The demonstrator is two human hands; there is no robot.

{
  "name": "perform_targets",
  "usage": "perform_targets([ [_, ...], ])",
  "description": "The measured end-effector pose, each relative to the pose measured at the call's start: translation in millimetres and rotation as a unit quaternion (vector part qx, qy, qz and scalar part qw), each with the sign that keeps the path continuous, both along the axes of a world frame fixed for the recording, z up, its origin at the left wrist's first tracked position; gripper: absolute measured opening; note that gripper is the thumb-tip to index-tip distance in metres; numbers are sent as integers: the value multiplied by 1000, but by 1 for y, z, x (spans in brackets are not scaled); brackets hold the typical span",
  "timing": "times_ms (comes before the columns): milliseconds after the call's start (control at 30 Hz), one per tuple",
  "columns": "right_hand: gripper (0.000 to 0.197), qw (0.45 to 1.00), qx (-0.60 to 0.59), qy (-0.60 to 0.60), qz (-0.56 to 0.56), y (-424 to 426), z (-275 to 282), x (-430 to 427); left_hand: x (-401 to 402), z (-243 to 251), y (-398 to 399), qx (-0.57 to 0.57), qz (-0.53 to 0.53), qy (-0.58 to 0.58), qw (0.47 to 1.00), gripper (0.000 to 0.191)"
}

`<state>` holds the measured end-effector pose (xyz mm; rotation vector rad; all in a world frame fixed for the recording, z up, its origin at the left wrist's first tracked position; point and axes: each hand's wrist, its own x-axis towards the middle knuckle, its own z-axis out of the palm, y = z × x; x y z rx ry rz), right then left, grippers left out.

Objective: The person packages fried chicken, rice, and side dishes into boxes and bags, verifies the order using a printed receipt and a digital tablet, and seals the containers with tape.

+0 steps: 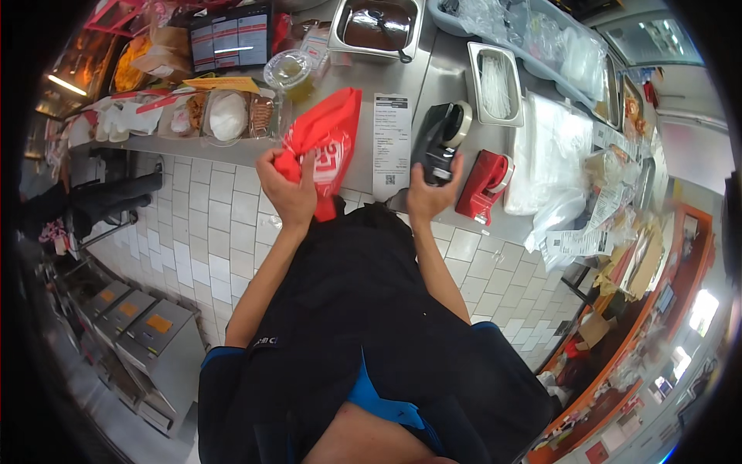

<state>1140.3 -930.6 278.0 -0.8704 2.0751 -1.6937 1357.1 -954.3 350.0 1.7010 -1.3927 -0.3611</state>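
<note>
My left hand [288, 188] grips a red plastic bag [328, 136] with white print, bunched up over the front edge of the steel counter [362, 174]. At the front of a black tape dispenser [432, 145] is my right hand [432, 188], its thumb and fingers on either side of the body. A roll of clear tape [459, 123] sits in that dispenser. Between my hands a printed paper receipt [392, 139] lies flat on the counter. To the right stands a red tape dispenser [484, 185], apart from my hand.
Packed food boxes [227, 115] line the left, below a tablet screen [231, 39]. A lidded cup [288, 72] and a steel pan of dark sauce [377, 26] stand behind. White plastic bags [548, 156], a narrow steel tray [495, 87] and a blue-grey crate [539, 46] occupy the right.
</note>
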Motion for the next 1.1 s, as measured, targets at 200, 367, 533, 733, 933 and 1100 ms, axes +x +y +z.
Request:
perform_targets([
  [200, 78, 994, 37, 88, 56, 16, -8, -48, -21, 60, 3, -95, -13, -382, 919, 60],
  [367, 78, 995, 30, 67, 72, 18, -7, -51, -34, 41, 55, -293, -430, -284, 805, 25],
  [533, 78, 990, 33, 79, 115, 24, 7, -54, -93, -19, 21, 0, -387, -134, 912, 31],
  [733, 74, 990, 79, 14, 117, 27, 14, -61, -128, -54, -7, 15, -245, -261, 934, 52],
  [933, 39, 965, 206, -24, 159, 16, 30, -92, -135, -23, 30, 404, -411, 70, 814, 39],
  [1100, 28, 959, 215, -55, 175, 20, 50, -95, -167, -82, 30, 422, -343, 449, 709, 37],
])
